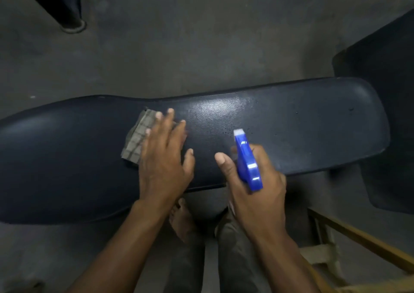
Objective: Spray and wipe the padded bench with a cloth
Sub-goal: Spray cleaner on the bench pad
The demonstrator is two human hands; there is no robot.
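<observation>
- The long dark navy padded vinyl bench (291,122) runs across the middle of the view, left to right, with its rounded end at the right; it stands over a grey concrete floor (179,46).
- A folded grey checked cloth (136,136) lies flat on the bench top, left of centre. The left hand (163,158) rests on it with fingers straight and spread, palm down, covering the cloth's right part; nothing is curled round it.
- The right hand (257,180) grips a blue plastic spray trigger head with a white nozzle (246,158), fingers wrapped round its neck and thumb out to the left. The nozzle points toward the bench's right half. The bottle's body is hidden below the hand.
- Small dark specks, likely droplets, and a glossy patch show on the vinyl just beyond the nozzle, so the step in hand looks like spraying, with wiping ready to follow.
- The next move probably calls for sliding the cloth rightward under flat pressure across the wetted patch, lifting the sprayer clear of the cloth's path.
- Around: a black metal leg with a round foot (69,21) at top left, a dark pad or mat (385,91) at the right, a yellowish wooden frame (358,236) at lower right, and the person's bare foot (181,219) under the bench's near edge.
- Only the right hand with the sprayer stands in the wiping path.
</observation>
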